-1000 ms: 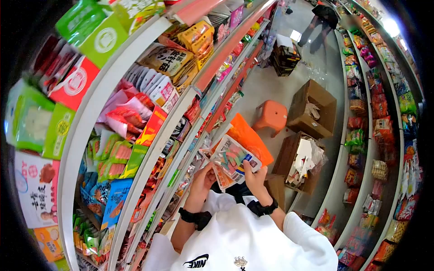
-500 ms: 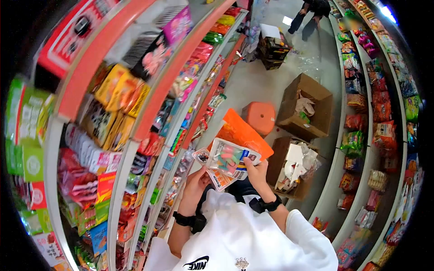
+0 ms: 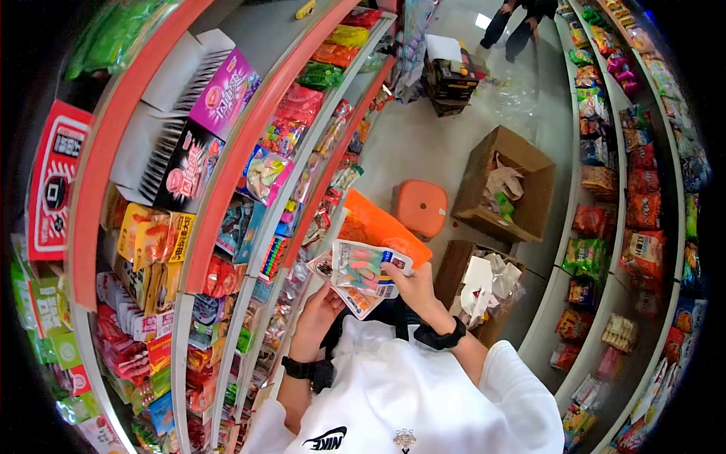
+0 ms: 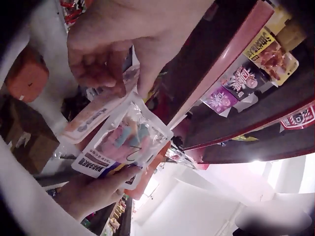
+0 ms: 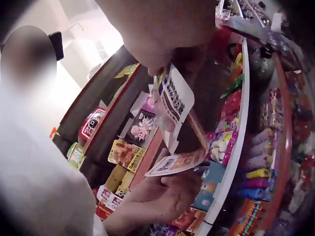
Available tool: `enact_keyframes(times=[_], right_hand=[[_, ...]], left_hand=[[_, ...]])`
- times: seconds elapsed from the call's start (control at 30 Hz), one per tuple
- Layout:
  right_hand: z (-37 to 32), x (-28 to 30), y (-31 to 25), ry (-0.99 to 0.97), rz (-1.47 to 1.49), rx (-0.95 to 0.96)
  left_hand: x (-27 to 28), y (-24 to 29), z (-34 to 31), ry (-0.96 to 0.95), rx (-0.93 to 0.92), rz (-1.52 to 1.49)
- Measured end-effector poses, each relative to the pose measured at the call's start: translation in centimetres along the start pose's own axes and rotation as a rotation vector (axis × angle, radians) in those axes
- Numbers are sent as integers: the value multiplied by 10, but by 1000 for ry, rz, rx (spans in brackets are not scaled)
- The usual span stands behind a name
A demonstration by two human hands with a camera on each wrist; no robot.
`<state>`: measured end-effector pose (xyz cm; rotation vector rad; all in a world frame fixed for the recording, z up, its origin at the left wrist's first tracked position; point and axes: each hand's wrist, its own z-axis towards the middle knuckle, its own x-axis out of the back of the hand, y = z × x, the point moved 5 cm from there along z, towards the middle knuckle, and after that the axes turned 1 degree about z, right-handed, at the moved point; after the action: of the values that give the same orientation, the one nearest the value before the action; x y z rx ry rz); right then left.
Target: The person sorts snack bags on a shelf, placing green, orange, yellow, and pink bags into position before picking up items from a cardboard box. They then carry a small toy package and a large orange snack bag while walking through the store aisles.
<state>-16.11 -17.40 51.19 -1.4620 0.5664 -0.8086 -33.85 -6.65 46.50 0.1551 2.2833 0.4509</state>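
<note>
My right hand pinches a white-edged candy pouch, its thumb on the front. Pastel pink and green pieces show through the pouch's clear window. Behind it, the same hand holds a bright orange packet that sticks out beyond the pouch. My left hand pinches the edge of a white-and-orange printed packet, which is partly covered by the pouch. In the left wrist view, the left thumb and fingers meet at this packet's upper end, right beside the top of the candy pouch.
Shelves packed with snack bags and boxes run along the left; another shelf row lines the right. On the aisle floor stand an orange stool and open cardboard boxes. A person stands farther down the aisle.
The view has swung, and the shelves on the left now show different goods. Both hands have shifted slightly left in view with the packets. The grips look the same.
</note>
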Motion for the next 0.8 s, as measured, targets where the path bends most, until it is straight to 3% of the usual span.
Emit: enact_keyframes(times=[0.17, 0.27, 0.37, 0.47, 0.67, 0.8], right_hand=[[16, -6, 2, -5, -24, -41], [34, -13, -17, 73, -80, 105], [47, -25, -22, 8, -116, 86], [64, -42, -29, -39, -173, 201], [95, -74, -48, -201, -200, 230], [97, -76, -55, -324, -200, 309]], left_hand=[[6, 17, 16, -6, -77, 105], [2, 33, 27, 68, -133, 127], [-14, 57, 29, 96, -174, 139], [-13, 76, 35, 17, -174, 100], [16, 106, 42, 121, -384, 186], [-12, 109, 33, 51, -420, 209]])
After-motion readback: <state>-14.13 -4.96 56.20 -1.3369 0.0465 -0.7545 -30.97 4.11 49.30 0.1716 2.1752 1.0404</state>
